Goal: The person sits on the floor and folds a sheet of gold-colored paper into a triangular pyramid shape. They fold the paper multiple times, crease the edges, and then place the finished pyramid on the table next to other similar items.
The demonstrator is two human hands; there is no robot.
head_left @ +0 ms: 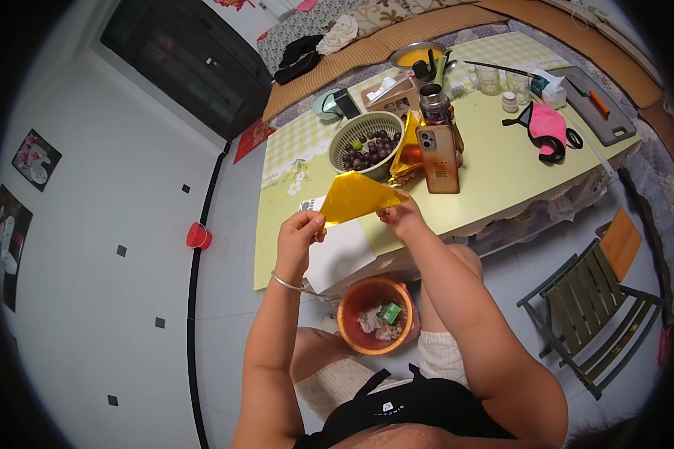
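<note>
The near edge of the pale green surface runs just below the hands, slanting away up to the right, while its left edge lies beyond the left hand. Room for moving opens mainly to the left of the hands; ahead, a colander of dark grapes stands close, and a phone propped upright hems in the right hand from ahead and to its right. Below the hands, a white sheet reaches the near edge, and an orange bin stands lower still, between the person's legs.

The gold paper is stretched between the two hands, above the near part of the surface. The left hand pinches its lower left corner, thumb on the front; the right hand pinches the right corner between thumb and fingers. The paper is shiny and smooth, roughly a four-sided shape with a short top edge and slanting sides. Similar gold pieces are gathered just beyond the right hand, beside the phone.
</note>
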